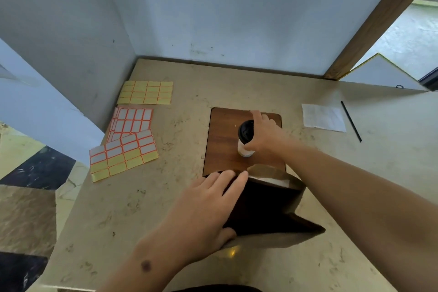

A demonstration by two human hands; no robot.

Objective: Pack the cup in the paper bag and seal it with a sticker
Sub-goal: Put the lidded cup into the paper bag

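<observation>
A white cup with a black lid [245, 136] stands upright on a brown wooden board [225, 142]. My right hand [265, 136] grips the cup from its right side, fingers curled around it. Just in front of the board stands an open brown paper bag [267, 204], its mouth facing up and dark inside. My left hand [203, 211] holds the bag's left wall, fingers straight along the outside and thumb over its near rim. Sticker sheets lie at the left: a yellow one [145, 92], a white one with red lines [131, 123] and a mixed one [123, 155].
A white napkin [323, 117] and a thin black straw [351, 121] lie at the right on the beige stone counter [132, 216]. White walls close the back and left. The counter drops off at the left edge to a tiled floor.
</observation>
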